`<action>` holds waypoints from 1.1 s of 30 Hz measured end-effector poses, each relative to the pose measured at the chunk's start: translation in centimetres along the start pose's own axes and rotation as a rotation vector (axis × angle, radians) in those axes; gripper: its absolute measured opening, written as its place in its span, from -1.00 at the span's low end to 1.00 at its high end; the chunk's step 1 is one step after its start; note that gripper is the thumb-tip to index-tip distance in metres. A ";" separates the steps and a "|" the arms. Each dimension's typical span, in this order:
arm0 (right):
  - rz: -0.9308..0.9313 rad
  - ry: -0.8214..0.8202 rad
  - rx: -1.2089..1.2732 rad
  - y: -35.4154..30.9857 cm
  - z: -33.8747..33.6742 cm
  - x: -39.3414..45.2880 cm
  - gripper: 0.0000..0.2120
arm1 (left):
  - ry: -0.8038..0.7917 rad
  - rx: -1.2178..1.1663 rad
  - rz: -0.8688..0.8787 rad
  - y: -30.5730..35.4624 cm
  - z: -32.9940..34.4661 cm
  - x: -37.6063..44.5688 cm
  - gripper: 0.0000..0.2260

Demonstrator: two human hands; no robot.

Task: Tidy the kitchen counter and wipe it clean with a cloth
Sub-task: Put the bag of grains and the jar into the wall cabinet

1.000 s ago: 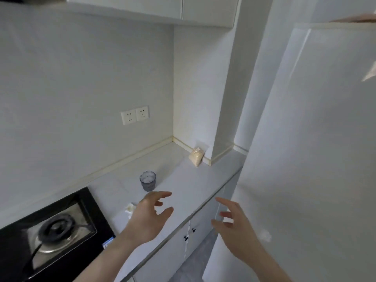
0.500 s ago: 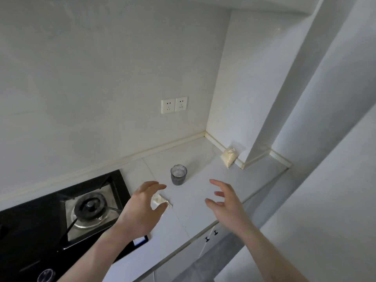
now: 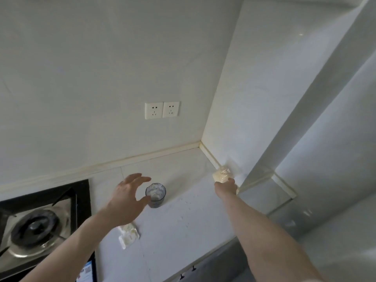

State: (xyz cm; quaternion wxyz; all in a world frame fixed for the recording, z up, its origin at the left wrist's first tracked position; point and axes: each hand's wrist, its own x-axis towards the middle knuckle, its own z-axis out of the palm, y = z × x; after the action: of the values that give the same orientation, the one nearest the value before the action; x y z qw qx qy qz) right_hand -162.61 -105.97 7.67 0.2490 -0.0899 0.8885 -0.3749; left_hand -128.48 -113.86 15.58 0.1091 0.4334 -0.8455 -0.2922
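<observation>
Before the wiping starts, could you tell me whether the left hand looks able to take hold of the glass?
Probably yes: the left hand is open right beside the glass, thumb near its side, with nothing between them.

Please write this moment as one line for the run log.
left hand: open, beside cup | right hand: at bag by wall, grip unclear | wrapper: on counter

Both forearms are bare from the bottom edge of the view up to the wrists. The left hand (image 3: 127, 197) and right hand (image 3: 226, 186) are bare too, ungloved.
</observation>
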 end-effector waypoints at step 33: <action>-0.594 0.180 0.023 -3.7 5.8 11.7 -0.90 | 0.070 0.090 -0.406 -7.0 0.1 -6.6 -0.48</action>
State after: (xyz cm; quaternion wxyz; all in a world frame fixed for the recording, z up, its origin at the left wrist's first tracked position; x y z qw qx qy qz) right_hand -169.79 -116.23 2.50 0.0498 -0.3092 0.8375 -0.4478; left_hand -119.84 -111.70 11.90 0.0580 0.6093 -0.7487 -0.2548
